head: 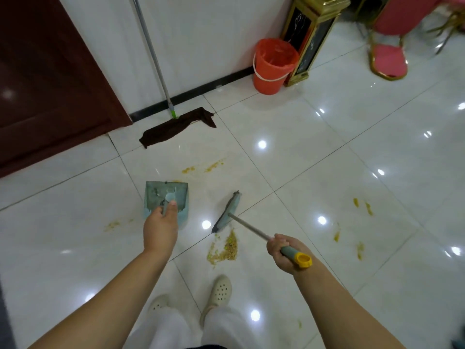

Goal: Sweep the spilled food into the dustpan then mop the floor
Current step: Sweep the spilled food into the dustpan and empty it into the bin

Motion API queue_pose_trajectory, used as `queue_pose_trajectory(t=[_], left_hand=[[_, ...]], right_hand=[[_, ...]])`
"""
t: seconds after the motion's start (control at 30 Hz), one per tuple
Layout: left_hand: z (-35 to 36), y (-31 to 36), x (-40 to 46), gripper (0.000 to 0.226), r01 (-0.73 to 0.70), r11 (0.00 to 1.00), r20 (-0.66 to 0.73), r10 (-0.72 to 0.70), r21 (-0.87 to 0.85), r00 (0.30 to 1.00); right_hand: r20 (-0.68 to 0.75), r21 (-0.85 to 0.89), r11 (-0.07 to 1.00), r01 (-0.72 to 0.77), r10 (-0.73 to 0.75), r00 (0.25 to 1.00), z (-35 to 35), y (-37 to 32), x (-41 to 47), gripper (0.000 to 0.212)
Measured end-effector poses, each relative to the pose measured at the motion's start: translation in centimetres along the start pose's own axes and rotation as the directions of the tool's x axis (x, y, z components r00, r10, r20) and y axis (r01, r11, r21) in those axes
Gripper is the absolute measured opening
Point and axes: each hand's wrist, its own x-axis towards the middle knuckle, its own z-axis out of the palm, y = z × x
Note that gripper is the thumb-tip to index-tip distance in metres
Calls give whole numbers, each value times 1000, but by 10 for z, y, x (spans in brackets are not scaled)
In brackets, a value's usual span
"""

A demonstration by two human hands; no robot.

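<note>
Your left hand (159,224) grips the pale-blue plastic dustpan (166,200); your right hand (285,250) wraps the grey-handled broom (227,212). Yellow spilled food (227,248) lies scattered near and right. Sweeping has barely begun; the brown-cloth mop (176,127) waits, far.

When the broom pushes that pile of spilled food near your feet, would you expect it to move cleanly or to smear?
The pile of spilled food looks grainy and moist, so it will probably smear; yellow streaks already mark the glossy floor. Loose crumbs at its edge may scatter ahead of the broom.
</note>
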Motion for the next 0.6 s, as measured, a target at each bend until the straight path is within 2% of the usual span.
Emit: queue_pose_trajectory(t=[0.17, 0.3, 0.47, 0.6], left_hand=[[32, 22, -7, 41, -2, 1000, 13, 2, -25, 1000], [57, 37, -9, 41, -13, 999, 37, 14, -42, 999], [84, 55, -6, 37, -15, 996, 54, 20, -92, 998], [106, 72, 3, 36, -25, 996, 51, 29, -83, 998]], right_hand=[[30, -79, 997, -4, 7, 1000, 5, -46, -20, 21], [63, -250, 968, 13, 3, 998, 28, -76, -30, 17], [27, -594, 797, 106, -113, 993, 70, -111, -25, 13], [-38, -752, 647, 126, -234, 972, 112, -138, -9, 16]])
